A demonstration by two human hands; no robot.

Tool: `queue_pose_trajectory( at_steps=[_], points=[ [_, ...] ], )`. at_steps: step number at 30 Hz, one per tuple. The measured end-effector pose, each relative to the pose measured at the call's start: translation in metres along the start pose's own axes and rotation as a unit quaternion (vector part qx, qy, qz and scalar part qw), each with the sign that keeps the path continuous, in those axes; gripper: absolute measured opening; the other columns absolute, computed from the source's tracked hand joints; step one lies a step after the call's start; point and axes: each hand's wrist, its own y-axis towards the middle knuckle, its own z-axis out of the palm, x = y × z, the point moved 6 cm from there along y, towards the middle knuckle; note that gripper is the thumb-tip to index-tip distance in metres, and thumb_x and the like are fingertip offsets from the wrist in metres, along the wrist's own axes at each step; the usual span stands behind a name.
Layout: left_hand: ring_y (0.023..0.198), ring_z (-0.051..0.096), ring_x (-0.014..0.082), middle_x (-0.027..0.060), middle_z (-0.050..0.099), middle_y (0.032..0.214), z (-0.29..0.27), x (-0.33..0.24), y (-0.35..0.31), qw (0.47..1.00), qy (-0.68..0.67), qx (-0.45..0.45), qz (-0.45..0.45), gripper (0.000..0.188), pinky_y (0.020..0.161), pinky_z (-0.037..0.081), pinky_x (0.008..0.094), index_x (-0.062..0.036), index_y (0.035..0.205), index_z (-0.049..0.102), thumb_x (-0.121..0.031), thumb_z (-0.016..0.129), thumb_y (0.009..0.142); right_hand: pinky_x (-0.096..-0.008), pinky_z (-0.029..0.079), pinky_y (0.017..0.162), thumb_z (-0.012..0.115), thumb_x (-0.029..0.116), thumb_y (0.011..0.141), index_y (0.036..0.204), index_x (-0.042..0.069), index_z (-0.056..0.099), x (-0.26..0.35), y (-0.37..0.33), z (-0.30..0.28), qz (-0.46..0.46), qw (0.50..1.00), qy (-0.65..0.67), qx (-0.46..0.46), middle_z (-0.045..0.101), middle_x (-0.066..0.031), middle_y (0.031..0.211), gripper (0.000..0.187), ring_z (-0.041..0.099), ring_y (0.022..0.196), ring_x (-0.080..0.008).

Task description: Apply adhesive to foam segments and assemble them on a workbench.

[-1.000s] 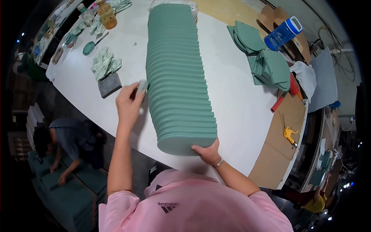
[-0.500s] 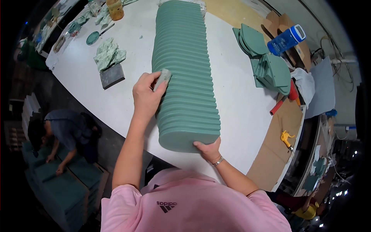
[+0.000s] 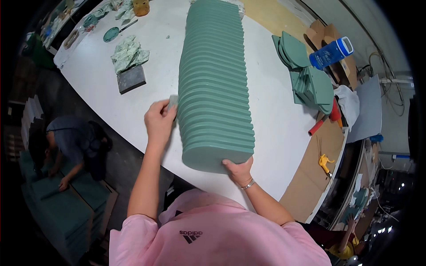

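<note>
A long row of rounded green panels (image 3: 215, 93), stacked face to face, runs away from me across the white table. My left hand (image 3: 158, 122) is to the left of the row, its fingers closed on a small grey-green sanding pad (image 3: 172, 102). The pad is at the panels' left edges; whether it touches them I cannot tell. At the near right corner my right hand (image 3: 240, 171) grips the end panel, thumb on its front face. The other fingers of that hand are hidden beneath the panels.
Left of the row lie a dark grey block (image 3: 132, 80), a crumpled cloth (image 3: 128, 54) and a round green lid (image 3: 111, 34). On the right are loose green panels (image 3: 313, 88), a blue bottle (image 3: 331, 52) and a yellow air gun (image 3: 326, 164). A co-worker (image 3: 73, 142) bends over green stacks at left.
My left hand has moved down and left with the sanding pad, off the panels' top to their left side. My right hand keeps its place on the end panel.
</note>
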Motion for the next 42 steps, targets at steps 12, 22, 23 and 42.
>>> queue_pose_trajectory(
  at_steps=[12, 22, 23, 42],
  points=[
    [0.065, 0.06, 0.0093, 0.0064, 0.067, 0.075, -0.004, 0.006, -0.037, 0.995, -0.078, 0.009, -0.067, 0.019, 0.062, 0.05, 0.0247, 0.0043, 0.099, 0.066, -0.007, 0.073, 0.085, -0.0351, 0.051, 0.086, 0.091, 0.029, 0.069, 0.119, -0.002, 0.056, 0.01, 0.001, 0.002, 0.007, 1.0, -0.004, -0.003, 0.066, -0.0114, 0.108, 0.069, 0.062, 0.096, -0.0211],
    [0.069, 0.06, 0.0099, 0.0084, 0.068, 0.086, -0.003, 0.016, -0.045, 0.993, -0.1, 0.007, -0.056, 0.017, 0.065, 0.05, 0.025, 0.0057, 0.099, 0.066, -0.004, 0.071, 0.086, -0.0345, 0.05, 0.087, 0.089, 0.027, 0.07, 0.117, -0.003, 0.057, 0.016, 0.001, -0.003, 0.007, 0.999, -0.047, -0.01, 0.066, -0.0111, 0.109, 0.065, 0.062, 0.096, -0.0209],
    [0.07, 0.06, 0.0096, 0.0087, 0.068, 0.087, -0.002, 0.022, -0.05, 0.983, -0.118, 0.042, -0.133, 0.017, 0.065, 0.05, 0.0249, 0.0063, 0.099, 0.066, -0.003, 0.071, 0.086, -0.0344, 0.05, 0.086, 0.089, 0.028, 0.07, 0.117, -0.003, 0.057, 0.016, 0.002, -0.002, 0.008, 0.999, -0.051, -0.001, 0.066, -0.011, 0.109, 0.064, 0.061, 0.096, -0.0209],
    [0.073, 0.061, 0.0255, 0.0093, 0.06, 0.086, -0.023, -0.005, -0.071, 0.999, -0.018, 0.002, 0.048, 0.026, 0.064, 0.048, 0.0351, -0.0047, 0.101, 0.069, -0.001, 0.073, 0.076, -0.0332, 0.05, 0.082, 0.087, 0.027, 0.071, 0.112, -0.003, 0.062, 0.02, 0.004, -0.016, 0.02, 0.996, -0.087, 0.017, 0.069, -0.0083, 0.102, 0.056, 0.062, 0.089, -0.0184]
  ],
)
